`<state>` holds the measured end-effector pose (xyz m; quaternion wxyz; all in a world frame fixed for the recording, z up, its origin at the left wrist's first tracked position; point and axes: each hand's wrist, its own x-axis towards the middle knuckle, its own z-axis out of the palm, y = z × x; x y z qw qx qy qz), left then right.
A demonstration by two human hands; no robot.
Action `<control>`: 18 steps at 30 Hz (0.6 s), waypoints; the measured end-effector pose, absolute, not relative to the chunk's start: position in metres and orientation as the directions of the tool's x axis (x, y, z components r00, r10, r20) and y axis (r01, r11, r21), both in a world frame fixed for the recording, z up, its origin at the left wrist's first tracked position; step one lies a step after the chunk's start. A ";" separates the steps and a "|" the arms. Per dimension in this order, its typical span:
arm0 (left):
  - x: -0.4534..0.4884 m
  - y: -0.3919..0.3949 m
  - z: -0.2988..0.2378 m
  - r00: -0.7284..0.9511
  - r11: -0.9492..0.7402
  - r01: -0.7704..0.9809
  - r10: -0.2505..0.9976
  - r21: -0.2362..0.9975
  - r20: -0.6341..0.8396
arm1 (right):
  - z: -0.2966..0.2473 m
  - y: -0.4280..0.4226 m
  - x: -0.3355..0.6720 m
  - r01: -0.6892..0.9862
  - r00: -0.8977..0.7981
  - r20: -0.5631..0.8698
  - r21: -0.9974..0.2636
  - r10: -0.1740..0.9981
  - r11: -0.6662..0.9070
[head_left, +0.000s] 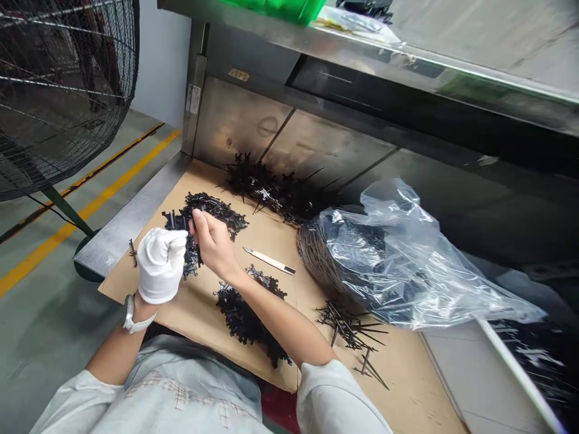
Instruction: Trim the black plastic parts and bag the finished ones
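Pale clothing (194, 386) at six o'clock, we clench gloved left hand (160, 265) and bare right hand (215, 244) toward nine, contents unclear, best steadied close above the black parts (221, 212).

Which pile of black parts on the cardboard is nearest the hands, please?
The leftmost pile, just beyond the gloved left hand and bare right hand; the rear pile, front pile and bag-side pile are farther away.

likely a factory workshop: steel bench (136, 214), yellow floor line (113, 190), caged fan (67, 90), heaped black parts (246, 316).
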<state>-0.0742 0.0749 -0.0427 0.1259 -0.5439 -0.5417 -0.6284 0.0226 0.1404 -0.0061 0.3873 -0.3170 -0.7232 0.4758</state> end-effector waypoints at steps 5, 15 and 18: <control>-0.066 0.079 -0.045 -0.810 -0.266 0.333 0.410 0.905 0.418 | -0.008 0.133 0.006 -0.080 -0.493 0.161 -0.987 0.855 0.139; -0.096 0.089 -0.049 -0.876 -0.309 -0.053 0.470 0.950 0.104 | -0.055 0.192 0.021 0.652 -0.558 0.050 -0.591 0.828 0.475; -0.095 0.088 -0.043 -0.797 -0.361 -0.356 0.599 0.862 -0.078 | -0.056 0.188 0.020 0.695 -0.475 0.157 -0.536 0.866 0.479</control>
